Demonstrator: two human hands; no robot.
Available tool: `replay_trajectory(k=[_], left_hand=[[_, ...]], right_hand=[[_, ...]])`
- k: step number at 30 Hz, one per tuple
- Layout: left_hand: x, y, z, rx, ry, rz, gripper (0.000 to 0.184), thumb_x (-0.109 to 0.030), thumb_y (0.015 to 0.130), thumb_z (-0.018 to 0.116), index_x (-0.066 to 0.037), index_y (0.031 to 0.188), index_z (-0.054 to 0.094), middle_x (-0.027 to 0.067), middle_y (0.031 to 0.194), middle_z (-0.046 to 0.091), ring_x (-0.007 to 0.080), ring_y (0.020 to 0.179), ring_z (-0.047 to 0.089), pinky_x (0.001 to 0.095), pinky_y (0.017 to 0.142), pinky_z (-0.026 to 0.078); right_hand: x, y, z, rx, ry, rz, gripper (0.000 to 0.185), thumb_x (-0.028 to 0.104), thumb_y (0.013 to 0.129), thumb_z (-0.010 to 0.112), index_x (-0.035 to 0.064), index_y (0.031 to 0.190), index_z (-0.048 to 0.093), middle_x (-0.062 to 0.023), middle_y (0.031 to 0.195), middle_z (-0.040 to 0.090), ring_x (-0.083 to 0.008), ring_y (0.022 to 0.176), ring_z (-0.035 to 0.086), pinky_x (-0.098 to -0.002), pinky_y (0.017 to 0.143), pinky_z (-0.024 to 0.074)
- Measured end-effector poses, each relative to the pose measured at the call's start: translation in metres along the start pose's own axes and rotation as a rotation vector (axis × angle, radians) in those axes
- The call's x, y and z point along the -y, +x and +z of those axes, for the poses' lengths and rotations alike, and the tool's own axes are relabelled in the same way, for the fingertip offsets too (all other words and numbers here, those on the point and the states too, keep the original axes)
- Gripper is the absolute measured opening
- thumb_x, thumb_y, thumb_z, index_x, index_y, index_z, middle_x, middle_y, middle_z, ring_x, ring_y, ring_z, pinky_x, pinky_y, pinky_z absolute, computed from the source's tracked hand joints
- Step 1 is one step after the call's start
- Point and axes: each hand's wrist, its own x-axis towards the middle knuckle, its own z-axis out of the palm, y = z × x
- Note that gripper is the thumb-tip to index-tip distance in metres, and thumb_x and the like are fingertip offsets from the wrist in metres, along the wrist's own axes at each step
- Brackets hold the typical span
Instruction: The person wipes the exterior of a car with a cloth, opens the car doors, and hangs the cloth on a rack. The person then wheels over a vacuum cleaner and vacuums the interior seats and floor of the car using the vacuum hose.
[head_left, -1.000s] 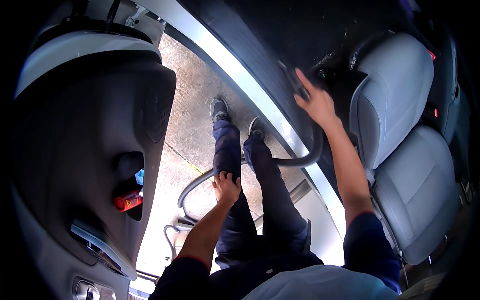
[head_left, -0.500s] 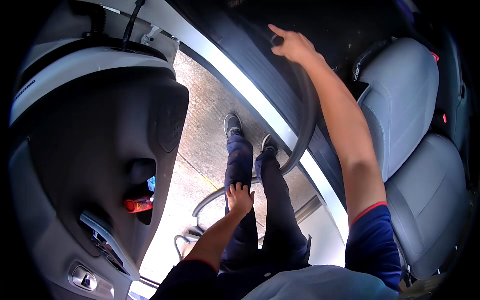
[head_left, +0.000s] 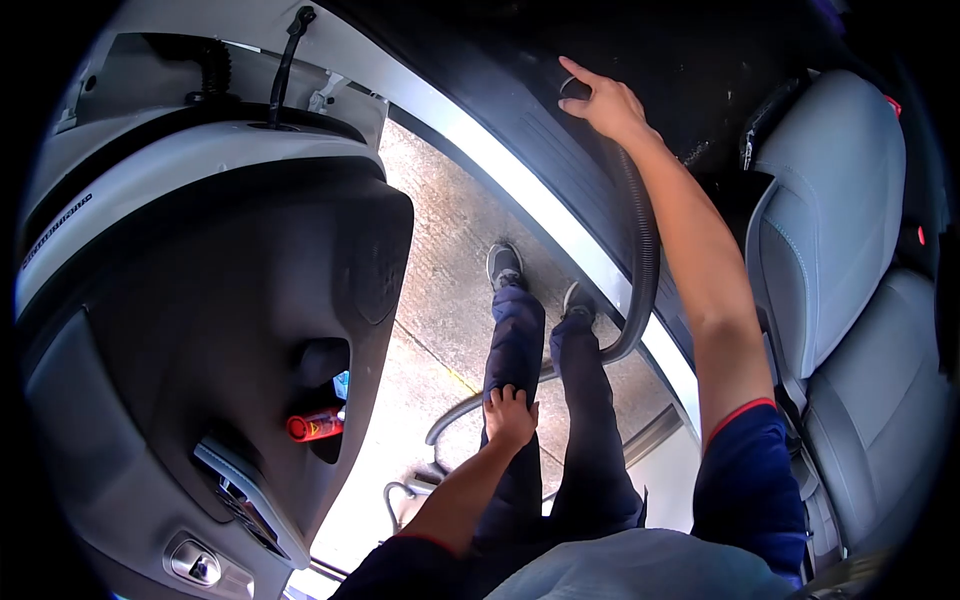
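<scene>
Silver sill (head_left: 540, 210) passes under the grey hose (head_left: 646, 262). The right arm (head_left: 705, 270) stretches forward. On one trouser leg (head_left: 517, 340) rests the left hand (head_left: 511, 416), fingers slightly parted; the right hand (head_left: 608, 103) grips the hose's dark end (head_left: 575, 88) between thumb and forefinger

The hose (head_left: 645, 240) is long, dark grey and bendy, with little ridges like a worm near the top. Its top end is at 1 o'clock, inside the right hand (head_left: 588, 90), where a dark round bit peeks out between finger and thumb. The hose hangs down under the arm (head_left: 690, 240), curves over the shiny sill (head_left: 560, 230), and bends at 4 o'clock. It goes behind both legs (head_left: 590, 420) and makes a curve near 7 o'clock.
</scene>
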Motion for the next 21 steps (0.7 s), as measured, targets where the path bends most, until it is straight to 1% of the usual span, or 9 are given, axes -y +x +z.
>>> replay_trajectory(k=[4, 6, 8, 11, 12, 14, 17, 20, 21], left_hand=[[0.003, -0.007, 0.005, 0.014, -0.012, -0.036, 0.038, -0.040, 0.088, 0.058, -0.007, 0.105, 0.063, 0.0130, 0.118, 0.053, 0.0351, 0.117, 0.046, 0.0492, 0.097, 0.038], [0.005, -0.005, 0.009, 0.024, -0.009, -0.048, 0.038, -0.040, 0.088, 0.058, -0.007, 0.105, 0.063, 0.0131, 0.118, 0.053, 0.0354, 0.118, 0.046, 0.0495, 0.097, 0.038], [0.010, -0.002, 0.014, 0.010, -0.019, -0.057, 0.038, -0.041, 0.088, 0.057, -0.007, 0.104, 0.063, 0.0134, 0.120, 0.053, 0.0357, 0.118, 0.045, 0.0499, 0.098, 0.038], [0.014, -0.005, 0.018, -0.004, -0.053, -0.063, 0.038, -0.041, 0.089, 0.056, -0.007, 0.104, 0.063, 0.0134, 0.121, 0.053, 0.0357, 0.118, 0.046, 0.0500, 0.097, 0.038], [0.014, -0.002, 0.015, -0.016, -0.057, -0.064, 0.038, -0.041, 0.089, 0.056, -0.007, 0.104, 0.063, 0.0133, 0.121, 0.053, 0.0356, 0.117, 0.046, 0.0498, 0.097, 0.038], [0.011, -0.005, 0.009, -0.008, -0.072, -0.066, 0.038, -0.041, 0.089, 0.056, -0.007, 0.103, 0.063, 0.0131, 0.120, 0.053, 0.0352, 0.117, 0.046, 0.0492, 0.096, 0.039], [0.010, 0.000, -0.006, 0.001, -0.094, -0.083, 0.039, -0.042, 0.089, 0.056, -0.007, 0.103, 0.064, 0.0124, 0.118, 0.055, 0.0338, 0.115, 0.047, 0.0474, 0.095, 0.041], [0.009, 0.002, -0.016, -0.022, -0.103, -0.075, 0.039, -0.042, 0.089, 0.056, -0.006, 0.102, 0.064, 0.0123, 0.117, 0.055, 0.0334, 0.114, 0.047, 0.0471, 0.094, 0.041], [0.008, 0.003, -0.018, -0.018, -0.101, -0.067, 0.039, -0.042, 0.089, 0.056, -0.006, 0.102, 0.064, 0.0122, 0.117, 0.055, 0.0334, 0.114, 0.047, 0.0471, 0.094, 0.041]], right_hand=[[0.011, -0.010, -0.024, -0.126, 0.010, -0.162, 0.064, 0.041, 0.081, 0.068, 0.0467, 0.140, 0.043, -0.0123, 0.086, 0.068, -0.0292, 0.085, 0.069, -0.0393, 0.080, 0.0520], [0.028, 0.017, -0.040, -0.215, -0.079, -0.245, 0.066, 0.040, 0.083, 0.066, 0.0481, 0.142, 0.037, -0.0132, 0.086, 0.068, -0.0318, 0.086, 0.068, -0.0405, 0.081, 0.0520], [0.071, 0.019, -0.071, 0.047, -0.164, -0.119, 0.067, 0.029, 0.086, 0.071, 0.0109, 0.144, 0.042, -0.0103, 0.096, 0.065, -0.0175, 0.095, 0.061, -0.0320, 0.086, 0.0487], [0.003, 0.044, -0.021, -0.055, -0.236, -0.220, 0.071, 0.037, 0.083, 0.066, 0.0494, 0.144, 0.031, -0.0139, 0.090, 0.069, -0.0324, 0.090, 0.067, -0.0412, 0.084, 0.0515], [-0.009, 0.039, -0.022, -0.017, -0.312, -0.215, 0.075, 0.034, 0.083, 0.066, 0.0489, 0.145, 0.027, -0.0141, 0.093, 0.069, -0.0324, 0.092, 0.067, -0.0418, 0.086, 0.0510], [-0.020, 0.021, -0.044, 0.092, -0.449, -0.197, 0.075, 0.032, 0.081, 0.068, 0.0468, 0.145, 0.031, -0.0139, 0.094, 0.069, -0.0323, 0.092, 0.067, -0.0422, 0.087, 0.0506], [-0.002, 0.008, -0.081, 0.076, -0.440, -0.203, 0.074, 0.031, 0.080, 0.068, 0.0449, 0.144, 0.034, -0.0140, 0.097, 0.069, -0.0311, 0.095, 0.067, -0.0398, 0.089, 0.0501], [0.026, 0.011, -0.105, 0.043, -0.147, -0.132, 0.069, 0.036, 0.078, 0.067, 0.0437, 0.141, 0.042, -0.0142, 0.110, 0.068, -0.0322, 0.106, 0.064, -0.0391, 0.096, 0.0483], [0.023, 0.030, -0.094, -0.060, -0.146, -0.187, 0.070, 0.037, 0.078, 0.067, 0.0410, 0.143, 0.040, -0.0161, 0.116, 0.066, -0.0332, 0.112, 0.061, -0.0381, 0.098, 0.0466]])
